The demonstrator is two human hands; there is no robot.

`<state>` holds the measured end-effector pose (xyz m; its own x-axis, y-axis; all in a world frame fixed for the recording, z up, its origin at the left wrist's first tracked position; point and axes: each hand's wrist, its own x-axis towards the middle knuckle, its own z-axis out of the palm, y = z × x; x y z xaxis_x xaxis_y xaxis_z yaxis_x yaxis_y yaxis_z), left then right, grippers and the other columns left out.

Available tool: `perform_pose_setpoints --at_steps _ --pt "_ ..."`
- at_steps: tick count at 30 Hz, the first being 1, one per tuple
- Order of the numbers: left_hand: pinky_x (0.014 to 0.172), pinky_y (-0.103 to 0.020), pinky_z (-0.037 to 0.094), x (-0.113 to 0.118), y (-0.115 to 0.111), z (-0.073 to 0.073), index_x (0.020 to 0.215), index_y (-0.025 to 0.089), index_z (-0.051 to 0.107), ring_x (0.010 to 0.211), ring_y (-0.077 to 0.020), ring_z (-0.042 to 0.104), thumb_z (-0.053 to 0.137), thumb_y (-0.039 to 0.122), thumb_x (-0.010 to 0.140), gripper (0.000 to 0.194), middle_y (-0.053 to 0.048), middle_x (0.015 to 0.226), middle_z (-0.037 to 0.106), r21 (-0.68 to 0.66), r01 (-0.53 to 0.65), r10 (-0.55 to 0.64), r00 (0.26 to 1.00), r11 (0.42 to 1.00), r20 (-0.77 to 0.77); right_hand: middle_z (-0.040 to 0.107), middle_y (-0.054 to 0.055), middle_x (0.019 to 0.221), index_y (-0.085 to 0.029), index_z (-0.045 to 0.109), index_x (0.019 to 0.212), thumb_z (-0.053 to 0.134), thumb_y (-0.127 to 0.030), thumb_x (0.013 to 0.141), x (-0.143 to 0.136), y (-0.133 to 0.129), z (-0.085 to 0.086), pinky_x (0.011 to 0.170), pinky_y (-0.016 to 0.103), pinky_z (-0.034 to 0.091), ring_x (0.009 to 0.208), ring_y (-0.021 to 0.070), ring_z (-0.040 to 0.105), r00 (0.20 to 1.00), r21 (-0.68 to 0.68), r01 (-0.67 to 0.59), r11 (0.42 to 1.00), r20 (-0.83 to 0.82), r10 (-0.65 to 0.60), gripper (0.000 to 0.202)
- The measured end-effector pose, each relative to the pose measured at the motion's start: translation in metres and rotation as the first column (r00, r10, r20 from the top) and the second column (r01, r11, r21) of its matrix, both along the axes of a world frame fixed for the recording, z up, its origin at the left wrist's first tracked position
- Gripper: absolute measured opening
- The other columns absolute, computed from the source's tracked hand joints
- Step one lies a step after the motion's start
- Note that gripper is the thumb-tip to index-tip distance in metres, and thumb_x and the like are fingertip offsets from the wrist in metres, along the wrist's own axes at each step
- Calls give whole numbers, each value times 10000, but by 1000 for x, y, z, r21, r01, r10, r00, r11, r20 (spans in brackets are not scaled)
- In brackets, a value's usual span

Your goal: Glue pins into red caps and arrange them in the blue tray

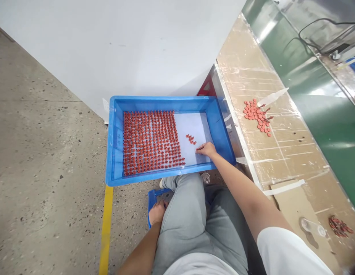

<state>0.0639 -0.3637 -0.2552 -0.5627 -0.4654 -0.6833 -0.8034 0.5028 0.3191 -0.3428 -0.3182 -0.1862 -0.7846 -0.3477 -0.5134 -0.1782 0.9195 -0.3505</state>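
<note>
My right hand (206, 149) reaches into a blue plastic bin (166, 98), its fingertips pinched on a small red piece (197, 149) just above the white sheet (196, 122) lining the bottom. Close by, a short row of several loose red pieces (191, 139) lies on that sheet. Dense rows of small upright red pieces (150, 141) fill the bin's left and middle. Down beside my thigh, my left hand (157, 212) rests against a blue stool (151, 198); its fingers are curled, with the tips hidden from view.
Along the right runs a cardboard-covered bench (240, 65) bearing a cluster of red discs (253, 111), a heap of dark red pieces (340, 226) and a clear plastic cup (312, 227). A white panel (131, 46) stands behind the bin. Yellow tape (105, 229) marks the floor.
</note>
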Motion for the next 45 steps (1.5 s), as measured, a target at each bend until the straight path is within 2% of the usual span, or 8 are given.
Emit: perform_pose_setpoints --at_steps 3,7,11,21,27,45 --pt "702 -325 393 0 1 -1 890 175 650 922 -224 601 363 311 900 318 -115 1005 684 -21 -24 24 1000 999 -7 741 -5 757 -206 742 748 819 -270 522 6 -5 5 631 162 498 731 134 686 998 10 -69 998 -9 69 247" --pt "696 -333 391 0 2 -1 893 176 646 927 -231 605 363 307 895 311 -115 1016 686 -27 -40 39 999 999 -16 743 5 830 -225 740 793 755 -129 586 13 -8 14 704 180 494 810 143 681 988 45 -140 989 -56 142 229" --pt "687 -336 392 0 2 -1 885 183 650 927 -237 604 371 309 889 306 -110 1007 689 -20 -38 38 999 999 -17 741 29 867 -234 737 858 711 -80 627 16 -10 22 735 208 485 848 160 674 976 86 -178 980 -109 187 279" --pt "701 -329 402 0 1 2 891 171 651 919 -229 606 383 297 891 297 -120 995 683 -19 -40 40 999 999 -16 739 6 836 -249 743 815 728 -203 667 28 -25 24 682 185 470 800 140 670 930 66 -358 931 -64 362 155" --pt "712 -327 403 -1 1 -1 881 177 654 926 -223 615 391 298 896 290 -108 987 690 -26 -43 43 999 999 -12 737 1 826 -259 746 854 723 -329 699 37 -32 21 687 195 471 800 148 669 907 35 -413 910 -72 414 172" --pt "721 -321 418 0 3 -5 873 174 668 894 -215 615 396 302 902 302 -110 972 686 -47 -52 52 999 998 -7 735 -8 789 -248 749 860 722 -274 689 44 -45 13 676 194 471 738 132 664 837 -75 -546 834 -49 544 175"
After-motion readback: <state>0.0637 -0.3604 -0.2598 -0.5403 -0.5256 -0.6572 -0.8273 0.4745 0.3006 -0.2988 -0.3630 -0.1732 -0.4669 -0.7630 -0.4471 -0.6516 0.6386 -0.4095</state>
